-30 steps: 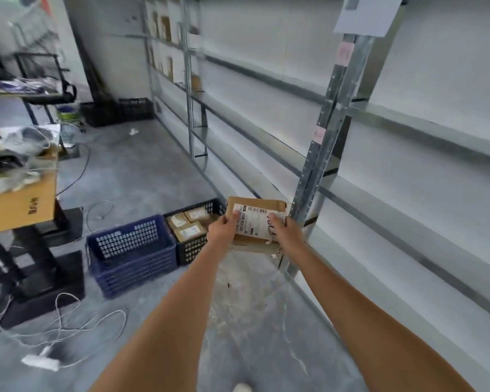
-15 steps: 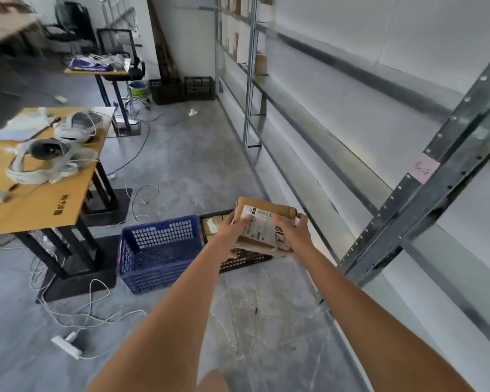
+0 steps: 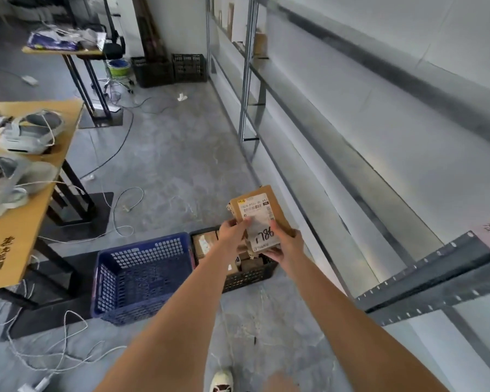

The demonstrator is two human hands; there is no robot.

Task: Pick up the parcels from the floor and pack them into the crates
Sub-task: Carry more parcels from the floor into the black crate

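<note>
Both hands hold a brown cardboard parcel [image 3: 262, 210] with a white shipping label, turned on end above the black crate [image 3: 249, 277]. My left hand [image 3: 234, 232] grips its left edge and my right hand [image 3: 285, 244] supports it from below on the right. The black crate holds several brown parcels [image 3: 203, 243], partly hidden by my arms. A blue crate [image 3: 142, 275] stands against its left side, with nothing visible inside.
A metal shelving rack [image 3: 425, 281] runs along the right wall. A wooden table [image 3: 20, 222] with headsets stands at left on a black base. White cables [image 3: 68, 343] trail over the grey floor. Two more black crates [image 3: 170, 69] sit at the far wall.
I have come closer to the crates and the view has tilted down. The parcel has been turned from lying wide to standing on end, now over the black crate.
</note>
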